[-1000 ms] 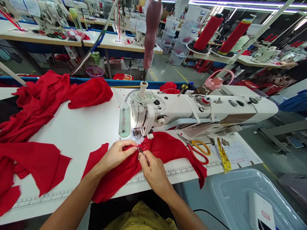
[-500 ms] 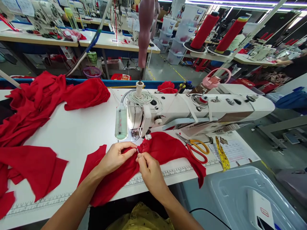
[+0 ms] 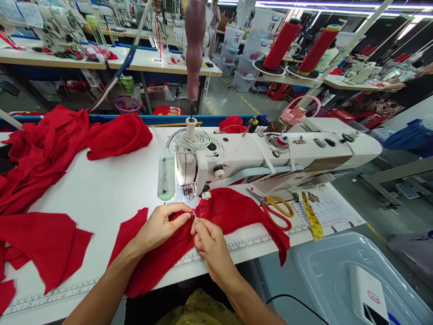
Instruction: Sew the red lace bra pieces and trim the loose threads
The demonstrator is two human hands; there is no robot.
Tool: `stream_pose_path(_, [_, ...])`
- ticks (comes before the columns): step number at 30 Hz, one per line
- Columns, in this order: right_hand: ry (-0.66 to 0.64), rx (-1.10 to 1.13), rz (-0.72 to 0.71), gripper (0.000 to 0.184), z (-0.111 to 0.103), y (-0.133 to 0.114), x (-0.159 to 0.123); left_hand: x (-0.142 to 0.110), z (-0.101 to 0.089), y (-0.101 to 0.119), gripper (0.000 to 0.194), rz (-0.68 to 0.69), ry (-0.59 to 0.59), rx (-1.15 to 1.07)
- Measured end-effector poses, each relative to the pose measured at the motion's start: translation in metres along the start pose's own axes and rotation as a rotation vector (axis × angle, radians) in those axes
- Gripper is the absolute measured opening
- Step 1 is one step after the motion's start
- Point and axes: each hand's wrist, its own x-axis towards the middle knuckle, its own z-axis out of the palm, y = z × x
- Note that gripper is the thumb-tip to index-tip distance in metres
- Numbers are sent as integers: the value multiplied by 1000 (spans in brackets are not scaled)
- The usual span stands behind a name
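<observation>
A red piece of fabric (image 3: 233, 208) lies in front of the sewing machine (image 3: 237, 155), bunched at its middle near the needle area. My left hand (image 3: 165, 225) pinches the bunched part between thumb and forefinger. Close against it on the right, my right hand (image 3: 211, 241) grips a thin, shiny metal tool (image 3: 194, 213) whose tip meets the fabric by my left fingertips. Too little of the tool shows to name its kind. Scissors (image 3: 275, 210) with orange and red handles lie right of my hands, partly on the cloth.
More red fabric (image 3: 43, 153) is heaped on the left of the table. A yellow tape measure (image 3: 313, 216) rests on paper at the right. Below the table's right edge stands a clear plastic bin (image 3: 324, 271) with a white device (image 3: 368, 293) on its lid.
The view has shifted slightly. My right hand has turned a little, and the metal tool now shows more between the fingers. My left hand keeps its pinch on the fabric.
</observation>
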Motion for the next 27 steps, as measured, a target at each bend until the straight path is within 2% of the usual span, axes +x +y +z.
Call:
stream_pose_path(13, [-73,219,98,44,-3,-2,-3,0,1,-2,22,4,-1,-16])
stream_pose_path(18, [-13,120,63,41,0,-2,-4,-1,2,-2,22,57,8,43])
stream_pose_path(23, [27,-76,-46,37,0,4,-3,-2,3,-1,23,129,20,115])
stream_pose_path(27, [5,-2,-44,39,-2,6,-2,-1,3,0,23,91,16,70])
